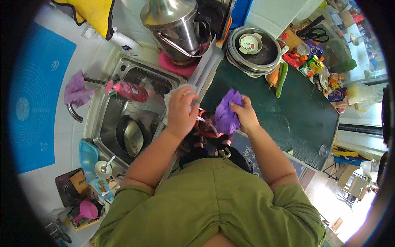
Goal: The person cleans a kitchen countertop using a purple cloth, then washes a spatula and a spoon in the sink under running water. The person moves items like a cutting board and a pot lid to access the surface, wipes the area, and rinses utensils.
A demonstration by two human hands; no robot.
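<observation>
My right hand [245, 112] grips a crumpled purple cloth [227, 112] at the near-left side of the dark green countertop [265, 114]. By the sink's right edge, my left hand [182, 112] has its fingers curled over a thin white sheet [168, 100], paper or cloth; whether the fingers pinch it is unclear. Below and between the hands, a red-rimmed bin or bag [209, 126] is partly hidden. The metal sink [103, 126] holds a dark pan [122, 132] with a lid. A pink pump bottle [132, 91] lies near the faucet [75, 114], over which hangs a light purple cloth [77, 89].
Stacked metal bowls [230, 52], a cucumber [281, 80] and a carrot [272, 77] are at the counter's back. A large metal pot [179, 40] stands behind the sink. Snack packets [318, 64] line the far right edge. Left of the sink are a blue tray [88, 154] and a pink ladle [88, 210].
</observation>
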